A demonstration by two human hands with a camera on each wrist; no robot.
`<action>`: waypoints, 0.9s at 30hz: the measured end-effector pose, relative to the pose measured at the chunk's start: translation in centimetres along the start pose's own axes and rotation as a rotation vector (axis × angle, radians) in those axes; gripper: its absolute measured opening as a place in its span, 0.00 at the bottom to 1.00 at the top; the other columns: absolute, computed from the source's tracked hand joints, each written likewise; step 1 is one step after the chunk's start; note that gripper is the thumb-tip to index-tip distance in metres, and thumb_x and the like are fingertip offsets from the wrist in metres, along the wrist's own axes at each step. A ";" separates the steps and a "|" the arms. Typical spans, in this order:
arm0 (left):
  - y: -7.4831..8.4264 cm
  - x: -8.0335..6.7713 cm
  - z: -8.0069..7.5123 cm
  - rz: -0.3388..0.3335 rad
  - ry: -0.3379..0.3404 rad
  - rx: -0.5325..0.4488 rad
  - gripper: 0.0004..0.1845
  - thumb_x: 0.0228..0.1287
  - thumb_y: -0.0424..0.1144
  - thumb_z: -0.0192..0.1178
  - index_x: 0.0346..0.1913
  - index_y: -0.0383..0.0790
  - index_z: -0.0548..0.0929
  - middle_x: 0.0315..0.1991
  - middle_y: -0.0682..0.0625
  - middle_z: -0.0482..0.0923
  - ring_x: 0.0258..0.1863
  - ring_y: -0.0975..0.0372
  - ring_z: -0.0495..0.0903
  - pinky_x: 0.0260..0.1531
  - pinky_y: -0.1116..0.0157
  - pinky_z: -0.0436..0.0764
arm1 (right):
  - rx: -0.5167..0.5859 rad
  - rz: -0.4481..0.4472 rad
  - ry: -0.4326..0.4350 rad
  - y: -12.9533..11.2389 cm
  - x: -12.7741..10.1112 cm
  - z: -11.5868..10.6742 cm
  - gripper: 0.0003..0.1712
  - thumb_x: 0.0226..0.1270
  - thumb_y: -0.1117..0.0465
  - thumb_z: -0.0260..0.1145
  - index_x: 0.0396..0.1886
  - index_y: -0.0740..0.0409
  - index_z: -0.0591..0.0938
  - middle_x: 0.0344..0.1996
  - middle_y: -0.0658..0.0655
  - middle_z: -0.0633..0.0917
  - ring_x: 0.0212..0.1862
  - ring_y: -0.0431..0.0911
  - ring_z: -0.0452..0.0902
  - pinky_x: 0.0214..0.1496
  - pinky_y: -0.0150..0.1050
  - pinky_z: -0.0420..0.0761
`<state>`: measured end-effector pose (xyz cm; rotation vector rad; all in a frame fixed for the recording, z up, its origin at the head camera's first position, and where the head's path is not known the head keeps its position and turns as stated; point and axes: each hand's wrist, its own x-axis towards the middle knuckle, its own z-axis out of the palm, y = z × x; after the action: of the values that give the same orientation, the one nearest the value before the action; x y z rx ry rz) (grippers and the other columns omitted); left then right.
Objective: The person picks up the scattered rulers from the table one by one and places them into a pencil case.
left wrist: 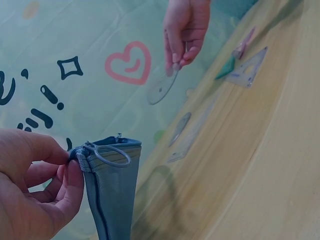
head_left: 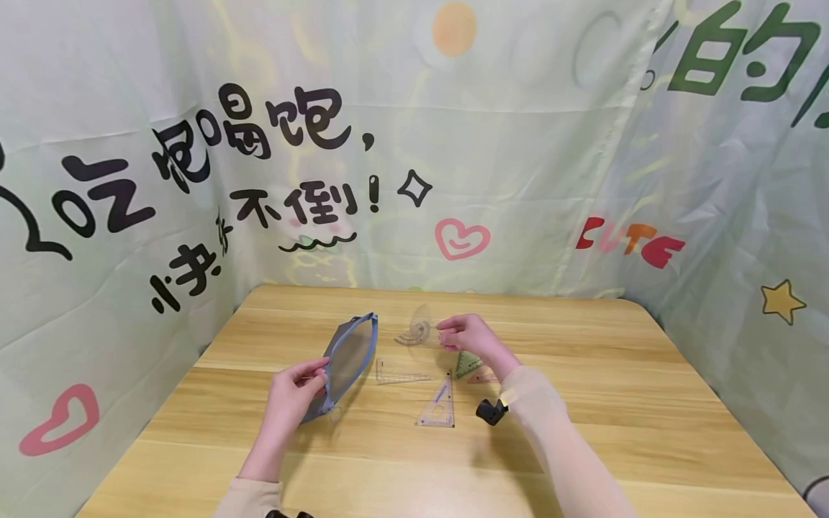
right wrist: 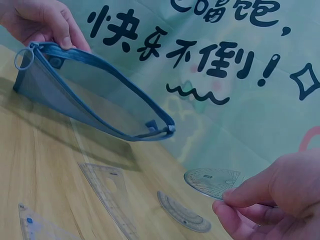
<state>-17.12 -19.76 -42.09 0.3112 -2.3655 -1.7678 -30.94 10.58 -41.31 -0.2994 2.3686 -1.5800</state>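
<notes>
Left hand (head_left: 290,396) pinches the near end of the blue mesh zipper pouch (head_left: 346,360), holding it tilted up off the wooden table (head_left: 583,403). Right hand (head_left: 468,334) pinches a clear protractor (head_left: 422,319) at its edge, lifted above the table just right of the pouch. A second protractor (right wrist: 184,218) and clear set squares (head_left: 439,406) lie flat on the table between the hands.

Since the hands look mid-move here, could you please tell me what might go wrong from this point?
The right hand pinches the clear protractor only at its rim; that thin grip might slip. The left hand holds the blue mesh pouch by one end, so it may sag or twist. The rulers lying on the table beneath could get knocked.
</notes>
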 end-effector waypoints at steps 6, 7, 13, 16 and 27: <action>-0.2 -0.2 0.2 0.003 0.009 -0.020 0.17 0.66 0.28 0.60 0.56 0.30 0.82 0.40 0.46 0.82 0.33 0.71 0.79 0.36 0.77 0.85 | 0.019 -0.003 -0.024 -0.7 0.0 0.8 0.21 0.68 0.72 0.61 0.61 0.74 0.76 0.50 0.73 0.82 0.53 0.64 0.81 0.58 0.51 0.85; -0.1 -0.2 0.2 0.001 0.010 -0.024 0.16 0.65 0.28 0.60 0.56 0.30 0.82 0.39 0.46 0.82 0.33 0.71 0.79 0.36 0.77 0.85 | 0.023 -0.002 -0.028 -0.8 0.0 0.9 0.22 0.69 0.72 0.61 0.61 0.74 0.76 0.50 0.73 0.82 0.53 0.64 0.81 0.58 0.51 0.85; -0.1 -0.3 0.0 -0.007 0.013 -0.019 0.16 0.65 0.27 0.60 0.55 0.28 0.83 0.39 0.45 0.83 0.33 0.73 0.79 0.37 0.76 0.85 | 0.043 0.000 -0.034 -1.3 0.1 1.5 0.22 0.69 0.72 0.60 0.61 0.74 0.75 0.52 0.74 0.81 0.49 0.59 0.84 0.58 0.49 0.86; -0.1 -0.4 -0.1 -0.007 0.010 0.008 0.16 0.65 0.27 0.60 0.54 0.28 0.83 0.39 0.43 0.84 0.33 0.71 0.79 0.39 0.74 0.86 | 0.047 0.004 -0.039 -1.4 0.1 1.6 0.22 0.69 0.72 0.60 0.61 0.74 0.75 0.52 0.74 0.81 0.44 0.50 0.85 0.58 0.48 0.86; 0.0 -1.1 0.0 -0.019 0.016 0.022 0.16 0.67 0.27 0.59 0.57 0.29 0.82 0.43 0.41 0.81 0.37 0.66 0.79 0.38 0.75 0.86 | 0.088 -0.011 -0.080 -1.8 -0.4 2.4 0.20 0.68 0.73 0.61 0.59 0.75 0.76 0.47 0.71 0.83 0.39 0.45 0.85 0.48 0.38 0.89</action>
<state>-16.10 -19.44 -42.07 0.3509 -2.3808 -1.7419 -29.73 7.94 -40.49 -0.3512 2.2346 -1.6403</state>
